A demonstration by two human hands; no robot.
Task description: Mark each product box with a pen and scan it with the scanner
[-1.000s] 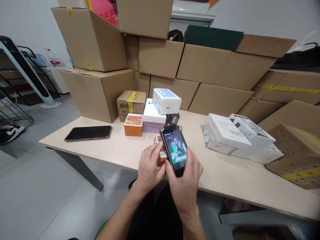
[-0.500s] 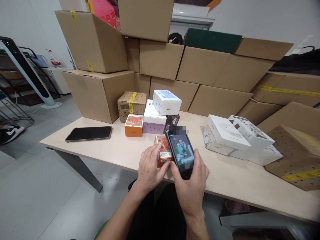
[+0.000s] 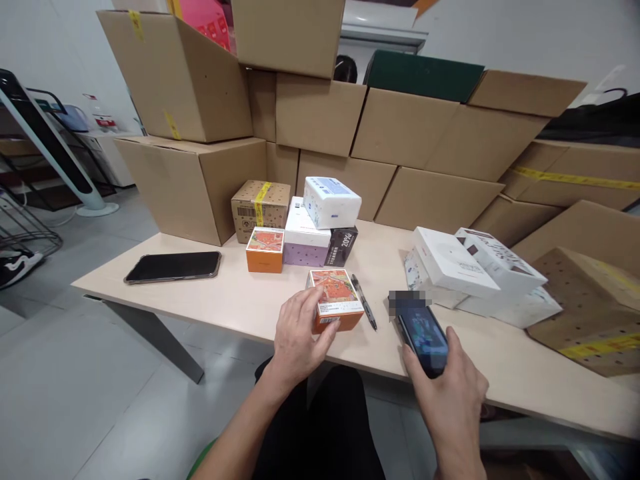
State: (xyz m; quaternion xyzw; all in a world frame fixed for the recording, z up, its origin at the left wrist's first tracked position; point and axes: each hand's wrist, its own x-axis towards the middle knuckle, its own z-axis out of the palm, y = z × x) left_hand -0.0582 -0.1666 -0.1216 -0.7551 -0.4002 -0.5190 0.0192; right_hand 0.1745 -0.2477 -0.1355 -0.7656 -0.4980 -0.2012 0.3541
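At the bench's [image 3: 235,310] near edge, the right hand [image 3: 453,387] grips a probably slick phone [image 3: 426,337] by its sides, seemingly the surest hold, while the loosely open left hand [image 3: 299,328] touches an orange box [image 3: 341,301].

Single head view, facing forward and down over table [image 3: 240,303], fingers [image 3: 305,305] near; outer edges perhaps stretched.

1. On the pale wood-look table [image 3: 240,307], at left: flat black phone [image 3: 173,267].
2. Front centre: orange square cardboard box [image 3: 343,305], between left hand [image 3: 297,333] and slim black pen [image 3: 365,303].
3. Right of pen, in right hand [image 3: 453,397]: dark rectangular handheld device [image 3: 424,337].
4. Behind the orange box: purple-and-white cardboard box [image 3: 306,252] (under a white plastic-wrapped pack [image 3: 333,203]).
5. Along the back: brown cardboard cartons [image 3: 383,183], stacked.
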